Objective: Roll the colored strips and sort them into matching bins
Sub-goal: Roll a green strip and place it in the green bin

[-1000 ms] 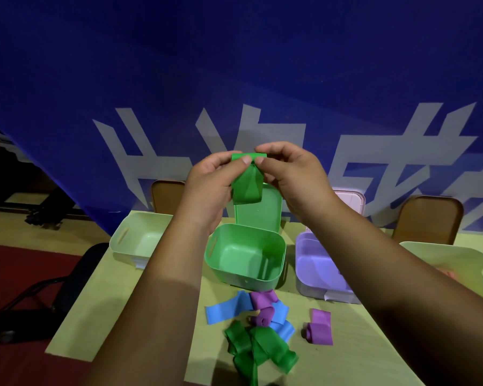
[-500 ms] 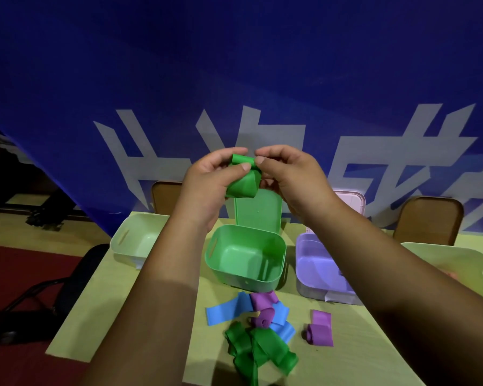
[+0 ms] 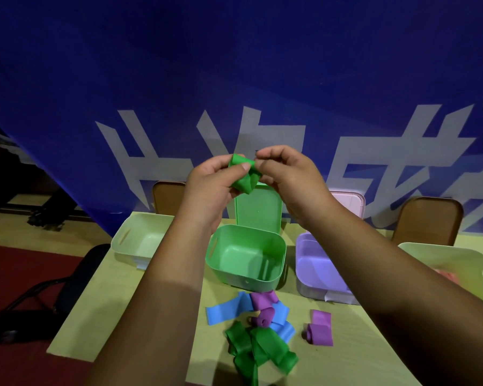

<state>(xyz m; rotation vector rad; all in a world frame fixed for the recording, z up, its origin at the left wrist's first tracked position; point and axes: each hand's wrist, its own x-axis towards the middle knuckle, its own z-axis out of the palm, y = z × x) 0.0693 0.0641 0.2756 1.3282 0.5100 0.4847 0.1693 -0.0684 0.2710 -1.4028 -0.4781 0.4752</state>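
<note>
Pale bin, far left: I saw a pale green bin (image 3: 140, 240) standing open-topped at the left end of the table (image 3: 95, 316), well apart from both hands.
Left hand: I saw the left hand (image 3: 209, 185) raised above the bins, its thumb and fingers curled round the left side of the green strip (image 3: 244, 174).
Green strip: it was mostly wound into a loose roll, held in the air between the two hands, higher than the green bin (image 3: 279, 263) and not in any bin.
Right hand: the right hand (image 3: 287, 179) had its fingers curled, and its fingertips pinched the right end of the roll.
Green bin: it stood open beneath the hands, with its green lid (image 3: 258, 207) upright behind it.
Loose heap: in front of that bin lay a blue strip (image 3: 226, 310), purple rolls (image 3: 262, 319) and a pile of green strips (image 3: 260, 349), all overlapping.
Purple piece: a partly rolled purple strip (image 3: 319, 328) lay just right of the heap, apart from it.
Purple bin: the purple bin (image 3: 315, 263) sat just beside the green one, with a pink lid (image 3: 349, 203) behind it.
Far right: a second pale bin (image 3: 457, 263) held something pinkish that I could not make out.
</note>
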